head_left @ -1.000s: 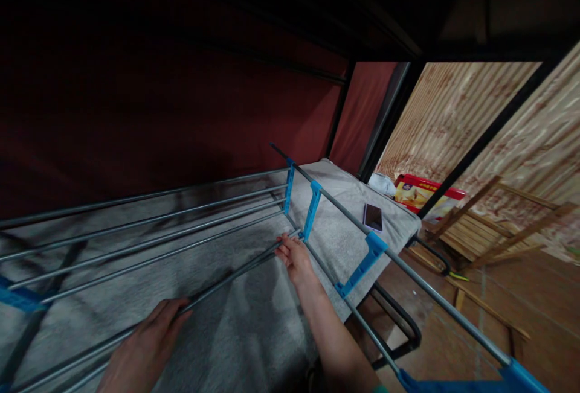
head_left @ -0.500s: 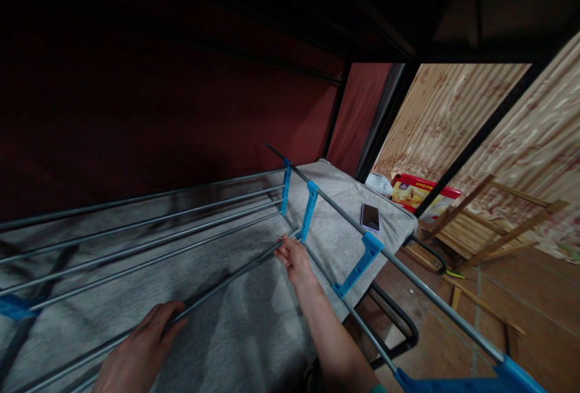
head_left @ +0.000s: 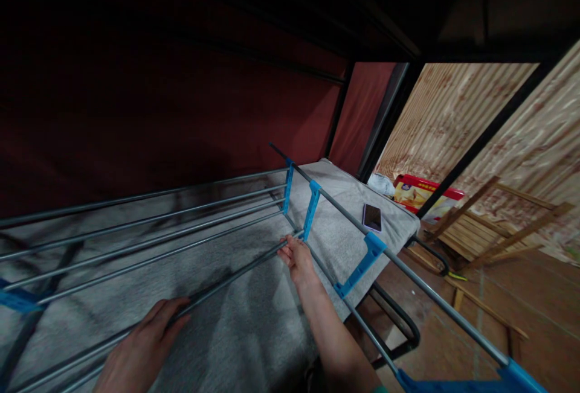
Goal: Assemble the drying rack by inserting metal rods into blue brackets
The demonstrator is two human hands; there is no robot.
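Note:
A rack of grey metal tubes [head_left: 203, 221] joined by blue plastic connectors [head_left: 310, 209] lies on its side over a grey blanket. My right hand [head_left: 299, 258] pinches the end of a long metal tube, right beside the second connector from the back. Whether the tube's tip sits inside that connector I cannot tell. My left hand [head_left: 145, 338] is wrapped round the same metal tube [head_left: 235, 275] at the lower left, thumb in front and fingers over it. Another tube runs just under it at the bottom left. More connectors [head_left: 362, 263] stand along the right-hand upright.
The grey blanket [head_left: 344, 182] covers a lower bunk with a black metal frame [head_left: 392, 118]. A phone [head_left: 372, 217] lies on it. Beyond the bed are a red box [head_left: 419, 194], a wooden chair [head_left: 484, 227] and a tiled floor [head_left: 493, 296]. A dark red cloth [head_left: 203, 121] hangs behind.
The view has shifted slightly, so things sit a little farther right. Both hands keep their grip on the tube, whose end stays by the same connector.

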